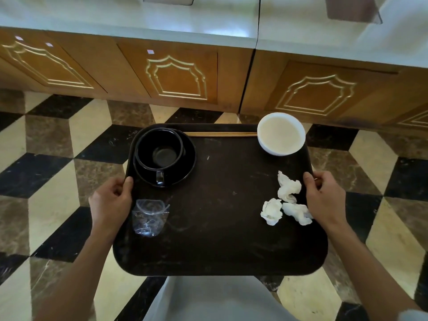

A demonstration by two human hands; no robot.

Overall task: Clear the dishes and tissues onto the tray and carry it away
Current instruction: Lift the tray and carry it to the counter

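I hold a dark brown tray level above the floor. My left hand grips its left edge and my right hand grips its right edge. On the tray, a black cup sits on a black saucer at the far left. Wooden chopsticks lie along the far edge. A white bowl stands in the far right corner. Three crumpled white tissues lie near my right hand. A clear plastic cup rests beside my left hand.
A wooden counter with carved cabinet doors and a pale top runs across ahead of me. The floor is tiled in black, brown and cream. My grey clothing shows below the tray.
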